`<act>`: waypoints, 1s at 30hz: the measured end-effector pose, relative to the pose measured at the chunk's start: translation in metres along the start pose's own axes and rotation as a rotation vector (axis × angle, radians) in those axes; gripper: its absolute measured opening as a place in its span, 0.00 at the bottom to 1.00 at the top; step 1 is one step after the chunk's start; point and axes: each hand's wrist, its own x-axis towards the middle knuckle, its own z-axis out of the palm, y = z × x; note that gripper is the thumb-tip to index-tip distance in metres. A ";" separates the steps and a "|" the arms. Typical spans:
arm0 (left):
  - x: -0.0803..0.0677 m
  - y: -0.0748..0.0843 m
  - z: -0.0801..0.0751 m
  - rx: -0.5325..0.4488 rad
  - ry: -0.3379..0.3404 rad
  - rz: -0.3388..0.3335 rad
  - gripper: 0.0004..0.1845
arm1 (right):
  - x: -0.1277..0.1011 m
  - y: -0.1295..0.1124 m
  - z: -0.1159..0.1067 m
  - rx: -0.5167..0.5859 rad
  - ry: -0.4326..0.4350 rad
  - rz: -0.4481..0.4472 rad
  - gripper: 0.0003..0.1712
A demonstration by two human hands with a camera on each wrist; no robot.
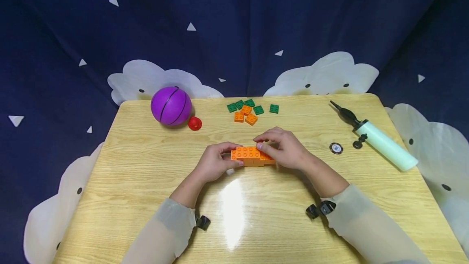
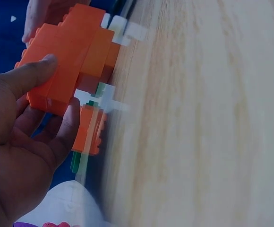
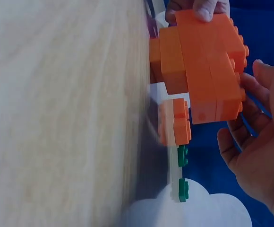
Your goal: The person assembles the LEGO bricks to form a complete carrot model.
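Note:
Joined orange toy building bricks point(image 1: 247, 159) form a stepped block over the middle of the table. My left hand point(image 1: 214, 163) grips its left end, thumb on the near face and fingers on the far side. In the left wrist view, the thumb point(image 2: 42, 68) lies flat on the smooth orange side. My right hand point(image 1: 283, 148) is at the block's right end, over the lower step. The right wrist view shows its fingertips point(image 3: 248, 82) at the studded top, with the thumb apart from the bricks. Narrower layers project from the block's underside.
Loose orange bricks point(image 1: 246, 110) and several green bricks point(image 1: 258, 110) lie beyond the hands. A purple ball point(image 1: 171, 106) and small red object point(image 1: 195, 123) are back left. On the right lie a round chip point(image 1: 336, 148), a small black piece point(image 1: 358, 144) and a pale green pump point(image 1: 386, 146).

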 end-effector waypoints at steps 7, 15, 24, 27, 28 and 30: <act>0.000 -0.001 0.001 -0.024 -0.005 -0.007 0.22 | 0.011 0.007 -0.002 -0.005 0.016 0.105 0.18; 0.000 -0.001 0.001 -0.032 -0.004 0.002 0.23 | 0.024 0.017 -0.001 -0.024 0.028 0.152 0.18; -0.001 0.000 0.001 -0.037 -0.007 0.005 0.23 | 0.037 0.026 0.005 -0.031 0.025 0.163 0.17; -0.001 0.000 0.001 -0.039 -0.007 0.010 0.22 | 0.041 0.028 0.008 -0.045 0.014 0.180 0.17; -0.001 0.000 0.001 -0.038 -0.005 0.010 0.22 | 0.043 0.029 0.009 -0.055 0.011 0.186 0.17; -0.001 0.001 0.000 -0.038 -0.003 0.010 0.22 | 0.046 0.031 0.011 -0.073 0.003 0.194 0.16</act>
